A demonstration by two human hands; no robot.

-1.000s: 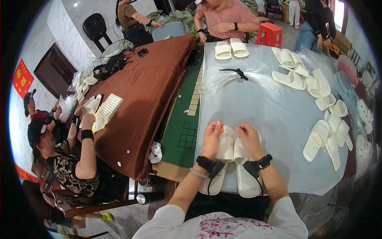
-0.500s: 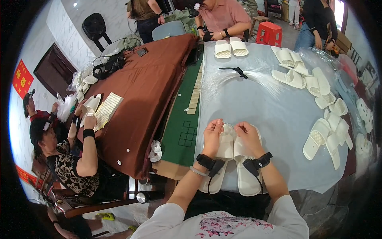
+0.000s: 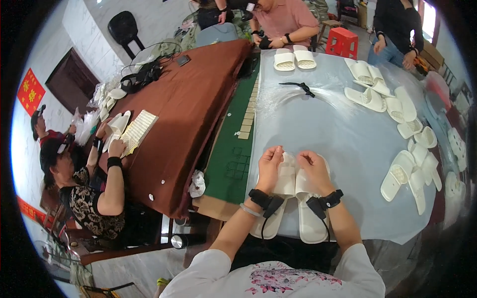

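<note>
At the lower middle of the frame, the left hand [image 3: 270, 170] and the right hand [image 3: 315, 170] are apart from each other, fingers curled in over the toe ends of the left white slipper [image 3: 284, 183] and the right white slipper [image 3: 304, 185], which lie side by side on the sheet-covered desk [image 3: 357, 184]. The black boxes [image 3: 317, 206] hanging at the wrists look the likeliest trouble to me: one could catch a strap and skew the pair. The heels lie by the near edge, so a careless forearm might knock one off. Toward the top, the clear plastic strands [image 3: 328, 97] could scatter if an arm swept them. I can't tell whether either hand pinches something thin; the curled fingers hide it. The wrists cover parts of both slippers, and the co-worker in pink [image 3: 288, 20] is cut off at the top edge.
</note>
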